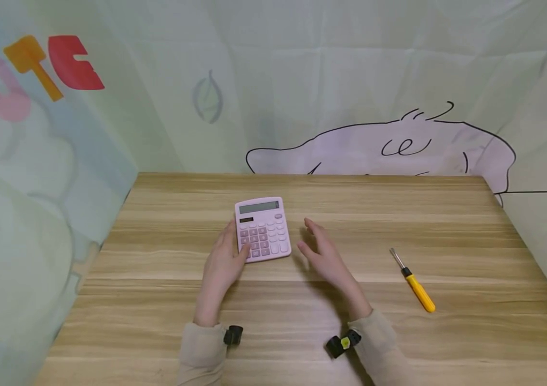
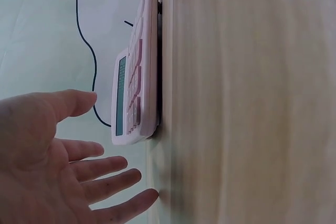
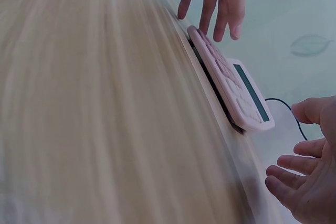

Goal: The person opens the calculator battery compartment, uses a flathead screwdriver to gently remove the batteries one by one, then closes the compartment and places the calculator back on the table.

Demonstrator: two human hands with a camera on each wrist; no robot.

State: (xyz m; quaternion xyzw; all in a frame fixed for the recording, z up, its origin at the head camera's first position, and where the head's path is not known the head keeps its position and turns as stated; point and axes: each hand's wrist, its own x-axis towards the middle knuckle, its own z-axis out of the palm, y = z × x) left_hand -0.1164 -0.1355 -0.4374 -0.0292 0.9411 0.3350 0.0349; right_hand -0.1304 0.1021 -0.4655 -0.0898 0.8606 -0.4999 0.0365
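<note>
A pink calculator (image 1: 262,229) lies face up on the table, its tilted display reading 0 at the far end. My left hand (image 1: 225,262) is at its left side, the thumb overlapping the lower left keys in the head view. In the left wrist view that hand (image 2: 79,166) has its fingers spread, with a gap between thumb and calculator (image 2: 139,77). To the right of the calculator, apart from it, my right hand (image 1: 327,260) is held with fingers extended and holds nothing. The right wrist view shows the right hand's (image 3: 310,166) loosely bent fingers near the display end.
A screwdriver (image 1: 413,281) with a yellow handle lies on the wooden table (image 1: 157,300) to the right of my right hand, its tip pointing away. A printed cloth (image 1: 302,80) hangs behind the table's back edge and along the sides.
</note>
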